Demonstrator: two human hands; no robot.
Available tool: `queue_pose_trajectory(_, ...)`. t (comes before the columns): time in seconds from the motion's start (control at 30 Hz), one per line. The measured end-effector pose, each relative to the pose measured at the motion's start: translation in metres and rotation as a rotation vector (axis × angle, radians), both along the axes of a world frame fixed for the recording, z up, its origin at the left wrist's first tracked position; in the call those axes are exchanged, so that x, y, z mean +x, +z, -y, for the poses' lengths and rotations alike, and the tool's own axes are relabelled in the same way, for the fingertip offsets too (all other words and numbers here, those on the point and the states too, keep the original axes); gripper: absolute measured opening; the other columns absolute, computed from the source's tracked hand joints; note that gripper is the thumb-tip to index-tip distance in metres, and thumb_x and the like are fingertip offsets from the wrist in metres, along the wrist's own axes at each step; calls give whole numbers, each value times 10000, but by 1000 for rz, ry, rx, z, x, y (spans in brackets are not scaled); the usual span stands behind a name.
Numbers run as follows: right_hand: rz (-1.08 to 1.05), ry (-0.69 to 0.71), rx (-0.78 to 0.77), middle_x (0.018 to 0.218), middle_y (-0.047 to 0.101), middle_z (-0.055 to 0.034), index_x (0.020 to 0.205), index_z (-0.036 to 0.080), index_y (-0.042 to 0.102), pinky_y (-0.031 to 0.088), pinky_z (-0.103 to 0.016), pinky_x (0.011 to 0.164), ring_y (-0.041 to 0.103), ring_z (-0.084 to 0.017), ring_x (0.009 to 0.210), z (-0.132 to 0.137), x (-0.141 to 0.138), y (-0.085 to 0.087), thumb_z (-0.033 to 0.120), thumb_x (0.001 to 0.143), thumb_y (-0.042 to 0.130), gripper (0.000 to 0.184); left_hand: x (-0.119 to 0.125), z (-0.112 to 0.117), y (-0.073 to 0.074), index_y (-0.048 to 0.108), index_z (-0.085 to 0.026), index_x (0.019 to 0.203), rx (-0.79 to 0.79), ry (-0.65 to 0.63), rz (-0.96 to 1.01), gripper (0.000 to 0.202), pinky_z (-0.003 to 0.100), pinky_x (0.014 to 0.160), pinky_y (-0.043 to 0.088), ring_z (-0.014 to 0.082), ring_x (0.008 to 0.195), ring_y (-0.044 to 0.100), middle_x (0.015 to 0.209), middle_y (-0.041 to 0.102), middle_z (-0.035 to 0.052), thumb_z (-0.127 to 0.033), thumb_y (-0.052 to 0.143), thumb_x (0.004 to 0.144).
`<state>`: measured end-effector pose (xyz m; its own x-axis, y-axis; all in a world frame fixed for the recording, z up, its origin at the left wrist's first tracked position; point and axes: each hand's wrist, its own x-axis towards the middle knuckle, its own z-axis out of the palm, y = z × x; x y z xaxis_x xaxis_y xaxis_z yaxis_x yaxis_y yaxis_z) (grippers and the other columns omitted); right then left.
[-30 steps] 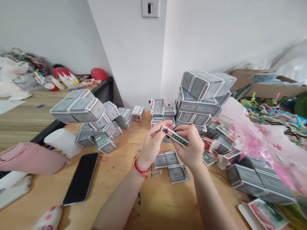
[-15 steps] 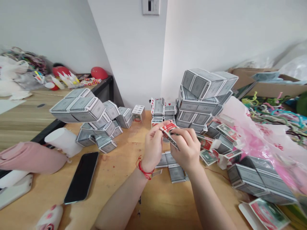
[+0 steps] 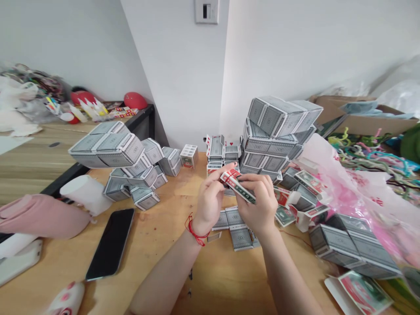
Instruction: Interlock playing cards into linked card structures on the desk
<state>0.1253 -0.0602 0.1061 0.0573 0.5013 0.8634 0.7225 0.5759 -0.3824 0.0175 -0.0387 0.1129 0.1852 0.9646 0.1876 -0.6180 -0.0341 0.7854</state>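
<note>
A small red, white and green carton point(image 3: 239, 187) is pinched between the fingertips of both hands and held above the table at the centre of the view. The left hand point(image 3: 210, 202) is closed on its red end, thumb on top. The right hand point(image 3: 261, 204) is curled narrowly round the green long edge.

Compared with half a second ago, the carton has been tipped back from a steep, edge-on tilt to a flatter lie. Its long side now points toward 4 o'clock, much as it did a second ago. The hands have barely shifted. The carton is judged to be rocked and worked between the fingers, and it is not yet set down.

A red cord point(image 3: 194, 228) is worn on the left wrist. Just under the hands, flat grey cartons point(image 3: 234, 225) are spread on the table point(image 3: 213, 280). A stack of grey boxes point(image 3: 275, 131) is seen at 1 o'clock, a second pile point(image 3: 121, 159) at 10 o'clock, a phone point(image 3: 111, 243) at 8 o'clock and a pink bag point(image 3: 348, 192) at 3 o'clock.
</note>
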Motion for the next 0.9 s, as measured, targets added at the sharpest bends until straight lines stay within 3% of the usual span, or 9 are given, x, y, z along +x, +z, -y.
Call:
queue_pose_trajectory(0.17, 2, 26, -2, 853, 619, -54, 779, 218, 511, 466, -359, 693, 548, -193, 778, 0, 2, 0, 75, 708, 603, 184, -2, -1, 3, 669, -159, 955, -16, -14, -30, 289, 370, 962, 365, 224, 1060, 535, 1082, 636, 62, -161, 517, 709)
queue_pose_trajectory(0.43, 63, -39, 18, 844, 631, -44, 746, 220, 509, 467, -335, 674, 531, -185, 764, 1, 0, -1, 45, 700, 590, 199, 1, -2, -1, 665, -178, 972, -4, -9, -98, 302, 363, 993, 342, 198, 1082, 521, 1105, 624, 49, -146, 488, 729)
queue_pose_trajectory(0.6, 145, -59, 28, 852, 641, -35, 737, 223, 527, 463, -319, 672, 526, -180, 772, 3, -2, 1, 25, 705, 568, 205, 3, -3, -3, 684, -167, 882, -69, 56, -48, 276, 359, 964, 374, 198, 1060, 538, 1072, 638, 54, -123, 488, 693)
queue_pose_trajectory(0.77, 43, -13, 3, 858, 623, -40, 738, 222, 521, 468, -334, 687, 535, -177, 769, 2, 2, 1, 59, 709, 595, 181, -4, -4, -1, 671, -175, 957, -59, -29, -59, 393, 351, 968, 362, 186, 1029, 548, 1080, 637, 45, -70, 458, 644)
queue_pose_trajectory(0.9, 28, 6, -3, 859, 619, -39, 749, 227, 526, 468, -345, 691, 540, -181, 771, 1, 3, 1, 65, 720, 587, 176, -8, -4, 5, 676, -162, 942, -45, -68, -59, 331, 338, 929, 389, 192, 1005, 554, 1062, 645, 55, -128, 484, 674)
